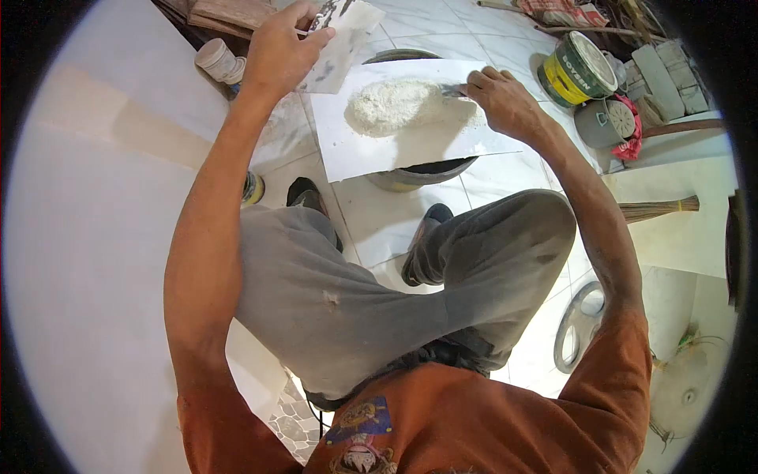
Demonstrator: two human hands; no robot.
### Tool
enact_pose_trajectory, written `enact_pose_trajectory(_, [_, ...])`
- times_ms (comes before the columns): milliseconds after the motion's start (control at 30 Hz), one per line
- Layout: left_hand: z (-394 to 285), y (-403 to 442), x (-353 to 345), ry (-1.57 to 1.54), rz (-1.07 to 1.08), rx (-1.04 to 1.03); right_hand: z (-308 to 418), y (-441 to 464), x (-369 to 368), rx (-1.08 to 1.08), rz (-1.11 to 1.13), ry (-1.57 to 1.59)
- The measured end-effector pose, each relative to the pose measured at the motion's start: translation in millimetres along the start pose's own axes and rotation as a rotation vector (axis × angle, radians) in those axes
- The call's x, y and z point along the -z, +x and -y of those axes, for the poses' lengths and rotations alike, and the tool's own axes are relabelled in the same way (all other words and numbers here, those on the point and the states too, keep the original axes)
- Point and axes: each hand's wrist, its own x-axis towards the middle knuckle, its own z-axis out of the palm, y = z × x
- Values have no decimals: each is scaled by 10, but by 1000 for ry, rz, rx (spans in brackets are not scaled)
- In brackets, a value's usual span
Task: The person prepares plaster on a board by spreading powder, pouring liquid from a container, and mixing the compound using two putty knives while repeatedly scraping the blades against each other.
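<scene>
On my feed I see off-white powder [388, 109] and a white sheet [347, 162]. I make out grey trousers [363, 292], a rust-orange shirt [489, 419], a green-and-yellow bucket [565, 75].

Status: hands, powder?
Left hand holds pale sheet. Right hand grips tool at powder heap. Heap sits on white board. No obstruction visible.

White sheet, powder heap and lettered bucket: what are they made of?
White sheet: stiff paperboard or thin plastic, going by its flat face and straight edges; can't tell which.
Powder heap: dry, fine mineral powder, perhaps plaster or filler; matte off-white, with loose dust around it.
Lettered bucket: probably plastic, smooth-walled, with printed green and yellow bands.
</scene>
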Motion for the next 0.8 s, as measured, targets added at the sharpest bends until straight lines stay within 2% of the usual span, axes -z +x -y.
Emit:
enact_pose_trajectory(100, [22, 16, -7, -35, 9, 11, 134, 115, 28, 94, -151, 31])
enact_pose_trajectory(233, [-97, -17, 13, -16, -23, 13, 188, 151, -37, 172, 67, -49])
enact_pose_trajectory(300, [-165, 1, 107, 86, -26, 43, 166, 148, -4, 176, -19, -39])
enact_pose_trajectory(433, [-134, 0, 61, -15, -101, -21, 228, 245, 17, 180, -187, -9])
enact_pose_trajectory(500, [-148, -12, 71, -17, -97, 25, 274, 262, -48, 188, -88, -2])
enact_pose_trajectory(567, [-131, -16, 70, -27, -110, -30, 290, 267, -89, 194, -22, -39])
enact_pose_trajectory(667, [-55, -20, 84, 4, -112, -42, 358, 295, 154, 114, 6, -8])
enact_pose_trajectory(700, [-60, -9, 86, 20, -107, -40, 352, 307, 147, 143, -101, 39])
enact_pose_trajectory(800, [-69, 3, 77, 13, -123, -28, 455, 380, 97, 207, -62, 55])
